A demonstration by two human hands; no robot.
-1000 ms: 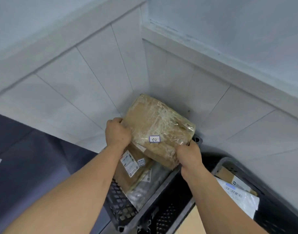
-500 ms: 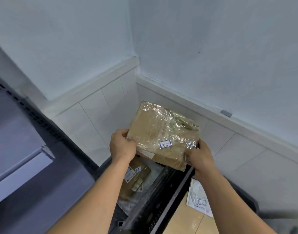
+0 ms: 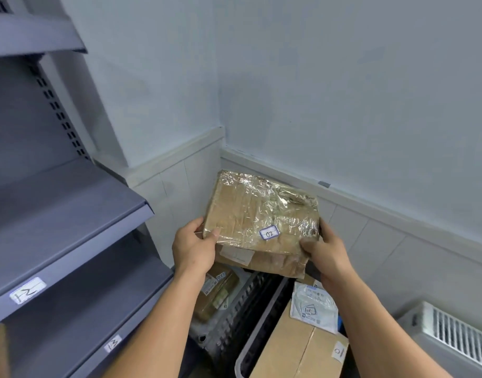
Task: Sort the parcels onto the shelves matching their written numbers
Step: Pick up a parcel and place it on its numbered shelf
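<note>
A brown cardboard parcel (image 3: 259, 214) wrapped in shiny clear tape carries a small white sticker reading 02 (image 3: 269, 232). It is held up in the air in front of the room's corner. My left hand (image 3: 193, 246) grips its left edge, thumb on top. My right hand (image 3: 325, 247) grips its right lower corner. Grey metal shelves (image 3: 70, 214) stand to the left; one shelf edge bears a handwritten label (image 3: 27, 290), the lower one another label (image 3: 112, 343).
Below the parcel are two dark crates (image 3: 234, 309) with more parcels: a brown one labelled 02 (image 3: 216, 293), a white mailer bag (image 3: 312, 306), and a large carton (image 3: 297, 350) with a sticker. A white slatted unit (image 3: 458, 336) sits at the lower right, walls behind.
My view has lifted and swung left, bringing the grey shelves into sight. Both hands have raised the 02 parcel away from the crate and still hold it.
</note>
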